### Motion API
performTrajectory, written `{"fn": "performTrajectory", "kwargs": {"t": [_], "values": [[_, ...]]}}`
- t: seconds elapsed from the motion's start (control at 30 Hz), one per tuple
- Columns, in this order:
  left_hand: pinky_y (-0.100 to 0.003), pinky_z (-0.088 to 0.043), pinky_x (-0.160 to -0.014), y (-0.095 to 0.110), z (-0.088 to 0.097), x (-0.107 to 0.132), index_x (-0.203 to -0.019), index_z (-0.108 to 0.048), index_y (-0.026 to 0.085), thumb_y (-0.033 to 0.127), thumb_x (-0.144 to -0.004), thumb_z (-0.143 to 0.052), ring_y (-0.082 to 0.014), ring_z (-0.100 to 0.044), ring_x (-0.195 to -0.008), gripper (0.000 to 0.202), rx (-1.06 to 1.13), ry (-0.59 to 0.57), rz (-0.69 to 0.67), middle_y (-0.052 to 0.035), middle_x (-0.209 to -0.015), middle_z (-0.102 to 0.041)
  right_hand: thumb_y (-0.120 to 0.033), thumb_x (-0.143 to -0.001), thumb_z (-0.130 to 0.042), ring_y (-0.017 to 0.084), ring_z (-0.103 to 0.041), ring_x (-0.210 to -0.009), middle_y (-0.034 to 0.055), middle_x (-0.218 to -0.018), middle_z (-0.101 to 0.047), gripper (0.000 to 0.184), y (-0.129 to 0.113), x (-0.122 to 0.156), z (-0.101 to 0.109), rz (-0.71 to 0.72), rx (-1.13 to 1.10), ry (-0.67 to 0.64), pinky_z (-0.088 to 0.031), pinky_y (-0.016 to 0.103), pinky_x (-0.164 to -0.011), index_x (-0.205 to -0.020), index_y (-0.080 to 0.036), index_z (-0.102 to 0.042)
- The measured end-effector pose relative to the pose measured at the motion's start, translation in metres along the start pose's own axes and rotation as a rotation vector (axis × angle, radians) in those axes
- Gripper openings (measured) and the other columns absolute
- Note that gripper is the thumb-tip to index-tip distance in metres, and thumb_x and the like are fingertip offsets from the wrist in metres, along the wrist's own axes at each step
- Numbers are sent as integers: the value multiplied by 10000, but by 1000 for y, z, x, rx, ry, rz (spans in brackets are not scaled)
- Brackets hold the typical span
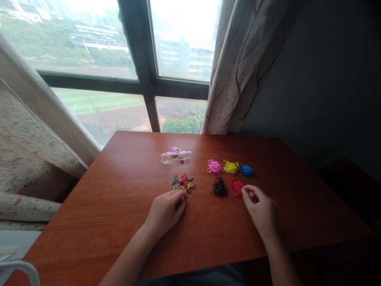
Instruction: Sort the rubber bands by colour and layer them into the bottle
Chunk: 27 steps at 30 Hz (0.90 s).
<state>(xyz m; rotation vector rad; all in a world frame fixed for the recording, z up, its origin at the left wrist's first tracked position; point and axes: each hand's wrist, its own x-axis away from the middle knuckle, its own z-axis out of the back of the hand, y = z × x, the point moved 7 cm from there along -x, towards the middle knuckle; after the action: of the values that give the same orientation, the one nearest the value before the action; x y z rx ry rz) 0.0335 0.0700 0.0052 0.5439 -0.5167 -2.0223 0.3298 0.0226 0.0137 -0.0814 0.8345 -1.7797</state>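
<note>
While daylight falls through a window (145, 85) onto a brown wooden table (119, 222), two bare hands work among small heaps of coloured elastic bands. The left hand (166, 210) rests at the near edge of a mixed heap (183, 183), where red, yellow, blue, black and other bands lie tangled, its fingers bent and its thumb lying below them; whether a band sits between the fingertips cannot be told. The right hand (262, 208) reaches in at the right side of a red heap (237, 187), thumb and forefinger drawn close together at its edge, though it is too small to tell whether they pinch a band or meet on nothing. Just left of the red heap lies a black heap (220, 188), between the two hands. Behind these two, in a row from left to right, are a pink heap (214, 167), a yellow heap (230, 167) and a blue heap (246, 171), the last two side by side. Beyond the mixed heap, a clear plastic object (168, 158) lies on the table with a small pink item (175, 150) at it. Patterned curtains (238, 67) hang on both sides of the glass, and a green sports field (98, 104) shows below
</note>
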Motion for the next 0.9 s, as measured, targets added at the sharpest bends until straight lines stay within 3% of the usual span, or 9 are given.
{"fn": "performTrajectory", "kwargs": {"t": [0.13,0.27,0.63,0.9], "values": [[-230,-454,-685,-1,-1,0,-884,-624,235,173,-863,-515,-158,-666,-795,128,-8,-1,3,-3,-893,-714,-563,-822,-522,182,-581,-560,47,-621,-642,415,34,4,10,-143,12,41,-432,273,-562,-834,-187,-698],[-226,-450,-678,-3,-2,1,-890,-623,239,189,-872,-515,-152,-665,-780,120,-17,-2,15,5,-890,-713,-583,-812,-514,201,-609,-596,62,-652,-662,446,49,4,7,-199,5,36,-438,282,-569,-854,-181,-702],[-229,-436,-676,-3,-2,1,-896,-622,239,198,-879,-511,-153,-658,-777,119,-21,-15,24,10,-894,-711,-550,-806,-533,213,-636,-645,67,-699,-690,409,36,2,-6,-258,-72,-6,-447,291,-606,-851,-179,-700],[-227,-438,-690,-3,-2,1,-890,-623,239,182,-870,-518,-152,-662,-797,122,-6,-20,31,13,-910,-714,-536,-816,-535,233,-662,-708,87,-770,-721,404,37,8,-2,-285,-79,-3,-458,292,-617,-861,-173,-707]]}}
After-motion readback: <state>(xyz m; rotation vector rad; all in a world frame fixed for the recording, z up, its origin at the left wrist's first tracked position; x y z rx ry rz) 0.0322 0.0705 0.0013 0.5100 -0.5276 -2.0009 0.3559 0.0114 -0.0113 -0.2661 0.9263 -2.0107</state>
